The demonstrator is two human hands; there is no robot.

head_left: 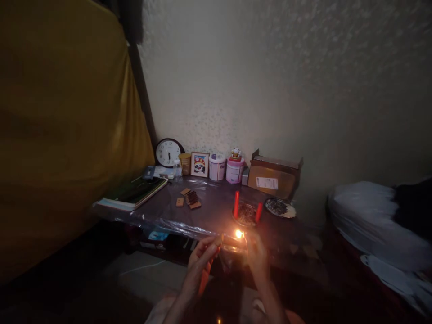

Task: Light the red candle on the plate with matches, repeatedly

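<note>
My right hand is closed on a lit match, whose bright flame glows just left of the fingertips, in front of the table edge. Fingers of my left hand pinch a small tan matchbox, partly hidden by the thumb; its details are blurred. Beyond the flame stands an upright red candle on a round dish of dark bits. A second red candle leans at the dish's right side. Neither candle shows a flame.
On the plastic-covered table lie tan squares with dark sticks, a book and a patterned plate. Along the wall stand a clock, a panda picture, two tubs and a cardboard box.
</note>
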